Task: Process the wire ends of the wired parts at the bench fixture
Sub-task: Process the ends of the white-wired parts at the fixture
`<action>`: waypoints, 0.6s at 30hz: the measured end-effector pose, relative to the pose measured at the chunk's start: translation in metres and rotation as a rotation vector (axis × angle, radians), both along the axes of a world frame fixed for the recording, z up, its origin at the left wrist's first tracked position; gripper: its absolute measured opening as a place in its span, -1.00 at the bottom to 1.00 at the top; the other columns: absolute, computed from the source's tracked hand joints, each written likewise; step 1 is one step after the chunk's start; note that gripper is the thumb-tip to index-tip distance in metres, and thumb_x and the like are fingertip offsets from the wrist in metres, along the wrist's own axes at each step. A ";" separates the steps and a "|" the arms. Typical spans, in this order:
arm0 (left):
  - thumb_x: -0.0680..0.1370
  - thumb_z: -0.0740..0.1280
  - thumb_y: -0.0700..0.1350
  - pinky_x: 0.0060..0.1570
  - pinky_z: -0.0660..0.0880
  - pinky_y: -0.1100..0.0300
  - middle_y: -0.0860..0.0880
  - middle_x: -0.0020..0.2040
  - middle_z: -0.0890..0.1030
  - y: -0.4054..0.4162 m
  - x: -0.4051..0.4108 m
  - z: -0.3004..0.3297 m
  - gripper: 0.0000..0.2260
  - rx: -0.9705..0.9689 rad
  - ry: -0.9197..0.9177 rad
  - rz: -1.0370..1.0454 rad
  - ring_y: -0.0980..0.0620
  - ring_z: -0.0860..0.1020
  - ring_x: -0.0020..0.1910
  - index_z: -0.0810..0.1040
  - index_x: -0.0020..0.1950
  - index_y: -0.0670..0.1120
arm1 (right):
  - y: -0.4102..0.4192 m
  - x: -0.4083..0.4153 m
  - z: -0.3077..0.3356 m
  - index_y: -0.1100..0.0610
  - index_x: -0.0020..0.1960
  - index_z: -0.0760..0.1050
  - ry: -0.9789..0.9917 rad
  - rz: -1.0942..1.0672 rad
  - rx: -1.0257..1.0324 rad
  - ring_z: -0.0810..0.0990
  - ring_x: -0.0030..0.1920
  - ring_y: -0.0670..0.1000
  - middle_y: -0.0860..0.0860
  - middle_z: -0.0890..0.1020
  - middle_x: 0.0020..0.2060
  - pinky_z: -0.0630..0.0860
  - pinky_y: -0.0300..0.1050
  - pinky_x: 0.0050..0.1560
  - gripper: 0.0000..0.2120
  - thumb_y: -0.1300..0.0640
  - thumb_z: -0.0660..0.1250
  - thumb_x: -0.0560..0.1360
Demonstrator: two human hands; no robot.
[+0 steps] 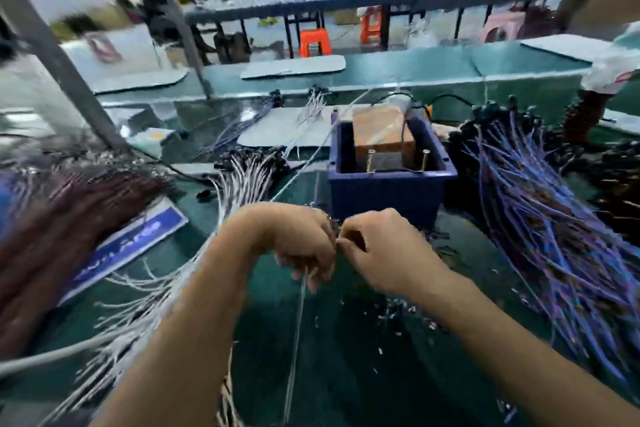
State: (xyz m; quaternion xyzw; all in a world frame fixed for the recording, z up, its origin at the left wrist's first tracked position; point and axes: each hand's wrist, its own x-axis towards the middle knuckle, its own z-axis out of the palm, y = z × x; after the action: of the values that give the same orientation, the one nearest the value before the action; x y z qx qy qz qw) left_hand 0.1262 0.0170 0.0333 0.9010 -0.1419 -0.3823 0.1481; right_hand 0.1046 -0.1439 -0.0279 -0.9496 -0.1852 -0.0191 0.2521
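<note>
Your left hand (304,246) fingers grasp a pale wire (298,333); your right hand (384,250) fingers pinch its end, near the blue box (388,191).

A thin white wire (298,340) hangs near the blue fixture (388,180).

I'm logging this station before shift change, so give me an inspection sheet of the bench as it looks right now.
Surface: dark green bench mat.
Job's things: blue bin holding the brown fixture block, beyond the hands; white wire hanging from the left hand.
Clutter: small wire scraps scattered on the mat; blue-and-white sign at left.
Grippers: left hand grips the white wire; right hand pinches at its end, touching the left; detail blurred.
Cables: white wire bundle left, purple wire bundle right, dark red bundle far left.
Surroundings: orange stools, shelving behind.
</note>
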 end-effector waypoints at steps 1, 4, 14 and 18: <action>0.52 0.32 -0.25 -0.43 0.35 0.24 -0.04 -0.36 0.67 0.021 0.002 0.000 -0.83 0.024 -0.064 0.106 0.05 0.51 -0.49 0.69 -0.19 -0.19 | 0.023 0.006 -0.004 0.02 -0.15 0.59 0.065 0.038 0.036 0.61 -0.20 0.13 -0.02 0.62 -0.26 0.53 -0.04 -0.22 -0.87 0.15 0.35 0.57; 0.53 0.30 -0.24 -0.27 0.52 0.14 -0.17 -0.24 0.72 0.071 0.014 -0.003 -0.81 0.008 -0.342 0.430 -0.13 0.64 -0.31 0.69 -0.14 -0.27 | 0.091 0.025 -0.016 0.09 0.04 0.59 0.192 0.073 0.142 0.64 -0.02 0.15 0.07 0.67 -0.06 0.56 -0.06 -0.02 -0.93 0.18 0.33 0.60; 0.48 0.34 -0.12 0.05 0.54 0.07 -0.22 0.06 0.66 0.116 0.091 -0.020 -0.83 0.027 -0.747 0.845 -0.21 0.63 0.09 0.57 0.00 -0.18 | 0.138 0.060 -0.025 0.13 0.05 0.31 0.220 -0.134 -0.147 0.44 -0.17 0.15 0.07 0.35 -0.27 0.42 -0.01 -0.25 -0.92 0.25 0.19 0.61; 0.48 0.42 -0.05 -0.04 0.37 0.13 -0.15 0.11 0.66 0.099 0.108 -0.035 -0.83 0.076 -0.821 0.779 -0.18 0.60 0.15 0.50 -0.06 -0.09 | 0.137 0.067 -0.024 0.12 0.07 0.35 0.279 -0.172 -0.092 0.58 -0.06 0.21 0.12 0.49 -0.14 0.57 0.03 -0.16 -0.95 0.22 0.15 0.64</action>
State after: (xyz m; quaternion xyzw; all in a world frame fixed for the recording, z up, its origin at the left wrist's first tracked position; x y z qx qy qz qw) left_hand 0.2345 0.1160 -0.0012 0.9663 0.1686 0.0774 0.1784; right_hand 0.1712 -0.0065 -0.0515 -0.9659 -0.0672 0.0999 0.2292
